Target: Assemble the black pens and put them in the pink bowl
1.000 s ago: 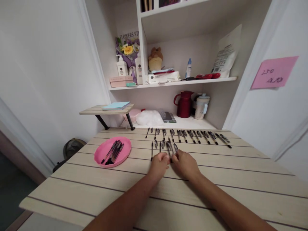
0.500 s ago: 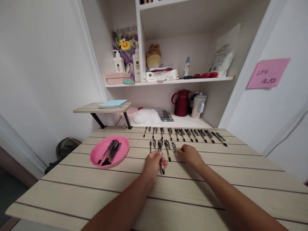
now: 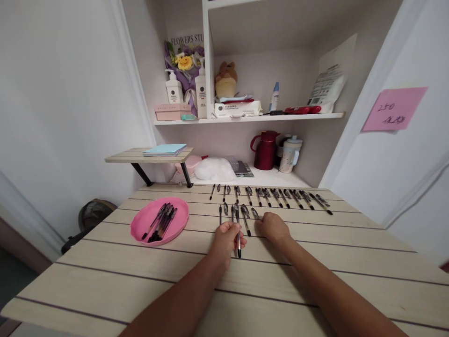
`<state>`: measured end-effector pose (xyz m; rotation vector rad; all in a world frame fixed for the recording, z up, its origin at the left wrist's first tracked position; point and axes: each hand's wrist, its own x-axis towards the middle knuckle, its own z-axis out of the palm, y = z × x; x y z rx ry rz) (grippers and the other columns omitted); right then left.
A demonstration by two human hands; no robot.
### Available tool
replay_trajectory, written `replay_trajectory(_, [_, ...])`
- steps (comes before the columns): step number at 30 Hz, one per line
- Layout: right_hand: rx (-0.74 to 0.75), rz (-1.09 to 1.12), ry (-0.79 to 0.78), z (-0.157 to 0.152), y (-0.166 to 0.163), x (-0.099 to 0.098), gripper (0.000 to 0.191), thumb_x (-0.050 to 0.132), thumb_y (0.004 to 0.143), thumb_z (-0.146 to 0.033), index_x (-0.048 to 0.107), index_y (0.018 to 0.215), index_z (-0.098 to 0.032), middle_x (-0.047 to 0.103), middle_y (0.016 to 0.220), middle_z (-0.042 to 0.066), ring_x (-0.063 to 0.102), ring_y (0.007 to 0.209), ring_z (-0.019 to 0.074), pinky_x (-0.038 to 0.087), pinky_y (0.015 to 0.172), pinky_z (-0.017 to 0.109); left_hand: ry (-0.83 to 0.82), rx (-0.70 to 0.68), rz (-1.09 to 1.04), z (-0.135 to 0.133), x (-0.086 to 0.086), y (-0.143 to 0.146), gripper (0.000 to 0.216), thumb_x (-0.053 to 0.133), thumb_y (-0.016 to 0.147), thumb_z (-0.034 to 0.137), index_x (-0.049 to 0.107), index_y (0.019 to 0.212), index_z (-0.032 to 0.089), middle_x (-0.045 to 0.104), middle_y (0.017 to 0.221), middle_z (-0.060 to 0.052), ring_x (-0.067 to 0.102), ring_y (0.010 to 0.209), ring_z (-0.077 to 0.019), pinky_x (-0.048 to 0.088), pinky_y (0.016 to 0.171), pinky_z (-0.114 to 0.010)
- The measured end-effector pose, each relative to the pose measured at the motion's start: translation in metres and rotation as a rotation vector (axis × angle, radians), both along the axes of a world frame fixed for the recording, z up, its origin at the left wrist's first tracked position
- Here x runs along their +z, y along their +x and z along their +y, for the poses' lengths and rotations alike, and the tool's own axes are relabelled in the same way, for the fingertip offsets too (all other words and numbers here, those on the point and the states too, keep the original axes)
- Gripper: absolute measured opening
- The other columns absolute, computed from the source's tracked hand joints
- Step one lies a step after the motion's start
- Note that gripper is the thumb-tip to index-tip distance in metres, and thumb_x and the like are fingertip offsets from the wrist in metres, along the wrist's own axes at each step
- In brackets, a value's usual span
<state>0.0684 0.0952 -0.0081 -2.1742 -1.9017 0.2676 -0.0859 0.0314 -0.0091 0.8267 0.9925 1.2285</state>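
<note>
My left hand (image 3: 228,238) is closed around a clear-barrelled pen (image 3: 239,243), its black end pointing toward me. To its right, my right hand (image 3: 273,227) has its fingers pinched at the near end of a dark pen cap (image 3: 255,213) on the table. Between the hands lies another pen (image 3: 247,225) with a cap (image 3: 245,211) beside it. Left of these rest a pen (image 3: 220,215) and a cap (image 3: 225,209). Behind, a long row of pens (image 3: 270,197) and caps runs across the table, mostly set side by side in pairs.
A pink tray (image 3: 135,224) with several pens stands at the left of the slatted table (image 3: 140,285). A small raised shelf (image 3: 126,156) carries blue paper (image 3: 165,149). At the back are a red jug (image 3: 265,150) and a pale cup (image 3: 290,154).
My right fingertips have come in against the cap, which is slightly turned. The pen in my left hand stays held, tilted a little differently. The camera view has shifted slightly.
</note>
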Motion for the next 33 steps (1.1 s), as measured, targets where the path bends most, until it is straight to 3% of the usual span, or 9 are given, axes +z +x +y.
replay_trajectory(5, [0.04, 0.176, 0.016, -0.007, 0.016, 0.005, 0.012, 0.051, 0.069, -0.023, 0.06, 0.069, -0.015, 0.067, 0.078, 0.014, 0.063, 0.075, 0.0223, 0.042, 0.061, 0.028, 0.0, -0.061, 0.034, -0.002, 0.001, 0.001, 0.031, 0.064, 0.065, 0.042, 0.049, 0.076, 0.017, 0.054, 0.058, 0.004, 0.054, 0.045, -0.0083, 0.039, 0.045, -0.019])
replay_trajectory(9, [0.055, 0.859, -0.019, -0.012, 0.018, 0.013, 0.012, 0.051, 0.072, -0.029, 0.052, 0.067, -0.018, 0.061, 0.058, 0.003, 0.054, 0.049, 0.0127, 0.038, 0.046, 0.023, 0.005, -0.155, 0.041, -0.005, 0.0, 0.005, 0.035, 0.064, 0.062, 0.045, 0.048, 0.076, 0.018, 0.052, 0.057, 0.005, 0.052, 0.041, -0.0079, 0.039, 0.042, -0.019])
replay_trajectory(12, [0.066, 1.342, 0.028, -0.014, 0.015, 0.02, 0.013, 0.059, 0.069, -0.028, 0.055, 0.075, -0.018, 0.062, 0.061, 0.0, 0.053, 0.048, 0.0089, 0.038, 0.044, 0.019, 0.026, -0.199, 0.075, -0.007, 0.0, 0.007, 0.035, 0.064, 0.061, 0.045, 0.047, 0.075, 0.018, 0.053, 0.057, 0.006, 0.05, 0.039, -0.0069, 0.038, 0.041, -0.019])
replay_trajectory(14, [0.063, 1.499, 0.073, -0.015, 0.012, 0.023, 0.017, 0.064, 0.066, -0.025, 0.057, 0.079, -0.017, 0.065, 0.067, 0.002, 0.055, 0.052, 0.0084, 0.039, 0.045, 0.018, 0.039, -0.21, 0.104, -0.008, 0.0, 0.008, 0.034, 0.064, 0.061, 0.045, 0.048, 0.075, 0.018, 0.053, 0.057, 0.005, 0.05, 0.038, -0.0065, 0.038, 0.04, -0.018])
replay_trajectory(19, [0.072, 1.573, 0.054, -0.019, 0.007, 0.029, 0.023, 0.072, 0.061, -0.033, 0.06, 0.074, -0.019, 0.068, 0.077, 0.003, 0.059, 0.058, 0.01, 0.039, 0.045, 0.018, 0.057, -0.212, 0.135, -0.007, 0.0, 0.008, 0.031, 0.061, 0.064, 0.042, 0.047, 0.074, 0.017, 0.052, 0.058, 0.005, 0.049, 0.038, -0.006, 0.036, 0.038, -0.017])
replay_trajectory(26, [0.145, 1.425, 0.025, -0.024, 0.003, 0.032, 0.027, 0.071, 0.059, -0.042, 0.062, 0.071, -0.02, 0.068, 0.079, 0.002, 0.057, 0.061, 0.0108, 0.038, 0.053, 0.022, 0.066, -0.212, 0.139, -0.006, -0.002, 0.007, 0.025, 0.058, 0.067, 0.037, 0.048, 0.076, 0.017, 0.052, 0.058, 0.005, 0.05, 0.038, -0.006, 0.036, 0.038, -0.016])
replay_trajectory(33, [0.156, 1.346, 0.011, -0.028, 0.003, 0.034, 0.025, 0.071, 0.06, -0.04, 0.064, 0.069, -0.019, 0.066, 0.073, 0.001, 0.054, 0.059, 0.009, 0.037, 0.053, 0.021, 0.077, -0.198, 0.15, -0.004, -0.004, 0.007, 0.023, 0.058, 0.068, 0.036, 0.048, 0.075, 0.016, 0.052, 0.057, 0.005, 0.05, 0.038, -0.0057, 0.036, 0.037, -0.015])
